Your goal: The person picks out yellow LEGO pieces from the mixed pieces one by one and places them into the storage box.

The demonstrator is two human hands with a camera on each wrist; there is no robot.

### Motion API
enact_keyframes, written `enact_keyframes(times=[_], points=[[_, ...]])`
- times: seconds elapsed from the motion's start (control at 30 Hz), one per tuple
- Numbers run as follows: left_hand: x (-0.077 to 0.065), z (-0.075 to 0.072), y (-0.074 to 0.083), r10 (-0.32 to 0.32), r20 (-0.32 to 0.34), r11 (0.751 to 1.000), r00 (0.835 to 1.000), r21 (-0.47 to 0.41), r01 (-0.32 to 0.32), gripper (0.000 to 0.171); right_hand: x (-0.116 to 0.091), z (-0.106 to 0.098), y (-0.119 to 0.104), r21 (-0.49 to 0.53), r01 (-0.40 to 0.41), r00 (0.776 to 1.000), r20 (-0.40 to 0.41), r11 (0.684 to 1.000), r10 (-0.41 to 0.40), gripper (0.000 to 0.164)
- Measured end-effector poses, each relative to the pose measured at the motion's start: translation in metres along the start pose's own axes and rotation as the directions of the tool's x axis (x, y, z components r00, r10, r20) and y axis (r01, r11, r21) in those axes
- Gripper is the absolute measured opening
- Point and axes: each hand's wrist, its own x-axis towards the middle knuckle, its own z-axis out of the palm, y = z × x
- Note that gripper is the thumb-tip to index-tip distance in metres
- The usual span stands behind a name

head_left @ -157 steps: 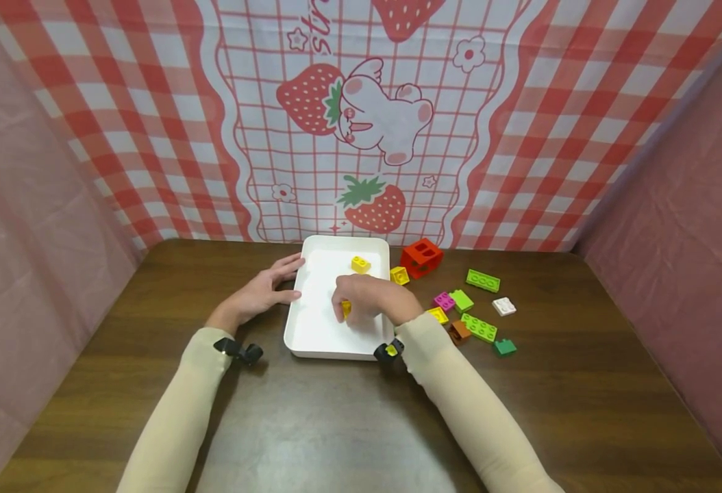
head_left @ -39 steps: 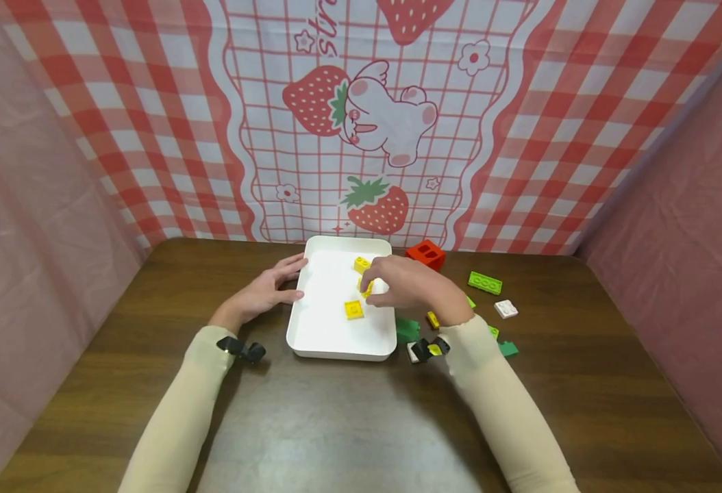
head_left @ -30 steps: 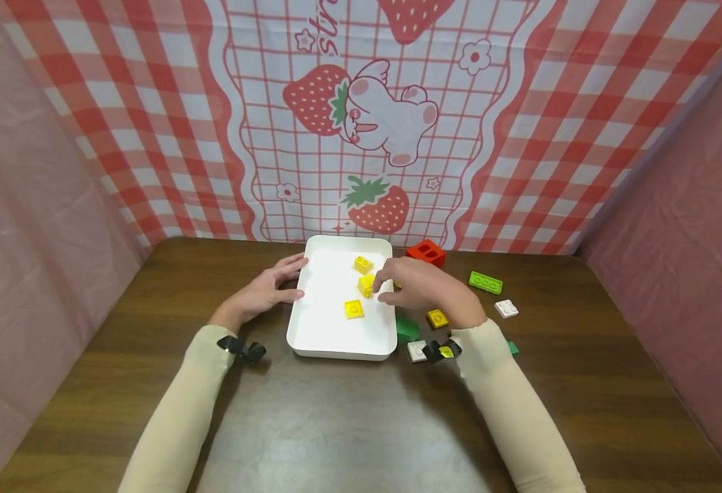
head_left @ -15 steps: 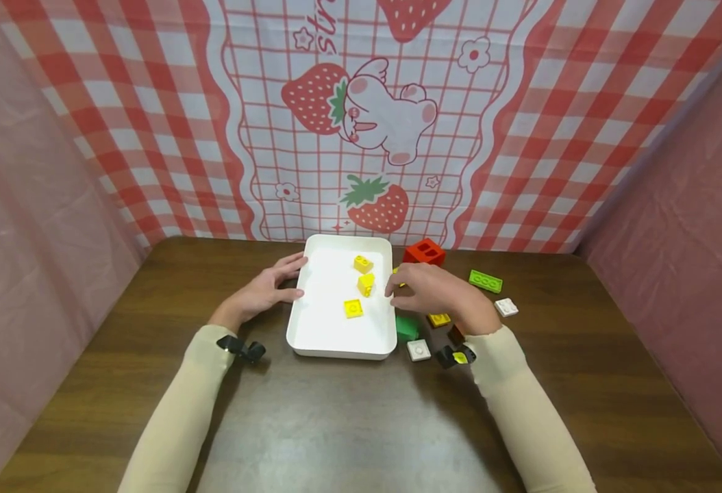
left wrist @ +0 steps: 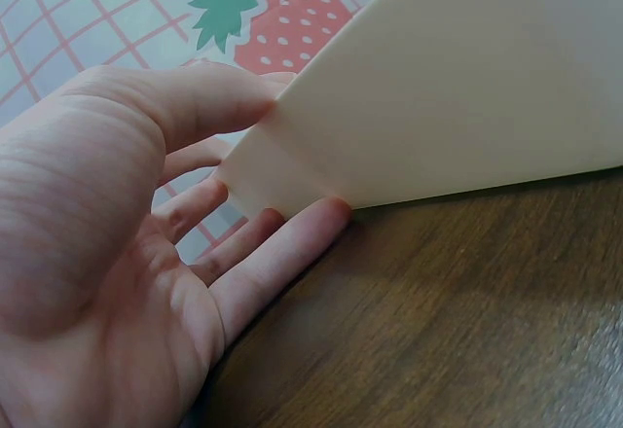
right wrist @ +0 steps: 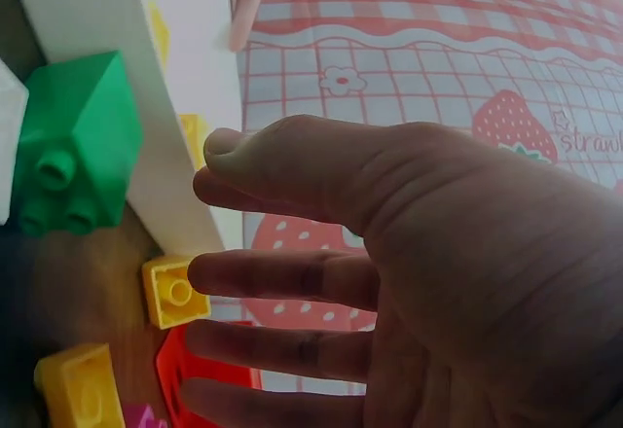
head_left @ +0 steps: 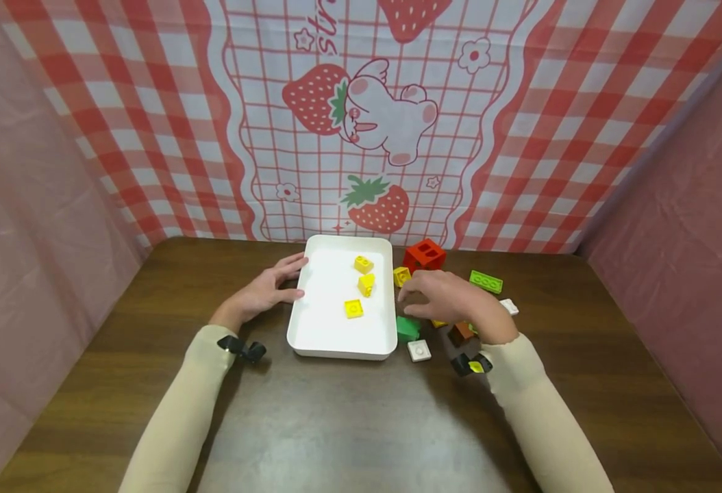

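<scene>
My left hand [head_left: 262, 294] rests at the left side of a shallow white tray [head_left: 318, 335]. In the left wrist view its fingertips [left wrist: 326, 219] touch the tray's outer wall. Three yellow toy bricks lie inside: a two-stud brick [head_left: 364, 264], a sloped brick [head_left: 366, 285] and a square one [head_left: 353, 309]. Just right of the tray, my right hand [head_left: 444, 296] hovers over loose bricks. The right wrist view shows its fingers [right wrist: 282, 277] extended and holding nothing. Near its fingertips are a yellow brick [head_left: 401, 276] and a green brick [head_left: 407, 329].
Around the right hand lie a red window-like block [head_left: 425, 255], a lime brick [head_left: 486, 282], a brown brick [head_left: 462, 333] and two white pieces, the nearer white piece [head_left: 419, 350] close to the tray's corner. A checked strawberry cloth [head_left: 373, 205] hangs behind the wooden table [head_left: 336, 424].
My right hand has let go of the sloped yellow brick in the tray and drawn back rightward over the loose bricks. The square yellow brick was also set down. The left hand stays put.
</scene>
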Motion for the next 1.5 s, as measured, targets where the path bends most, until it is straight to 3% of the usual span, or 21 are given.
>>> enact_keyframes(times=[0.37, 0.93, 1.5], points=[[-0.003, -0.001, 0.001, 0.010, 0.002, 1.000, 1.000, -0.005, -0.010, 0.084, -0.008, 0.003, 0.012, -0.026, 0.017, 1.000, 0.002, 1.000, -0.017, 0.025], [-0.002, 0.001, 0.001, 0.000, 0.002, 1.000, 1.000, -0.009, 0.000, 0.085, -0.026, -0.007, 0.031, 0.021, -0.014, 0.998, -0.054, 1.000, 0.015, 0.030], [-0.001, 0.001, 0.002, -0.005, 0.001, 1.000, 1.000, -0.007, 0.005, 0.085, -0.017, 0.000, 0.031, 0.027, -0.049, 0.997, 0.052, 0.998, 0.048, 0.033]])
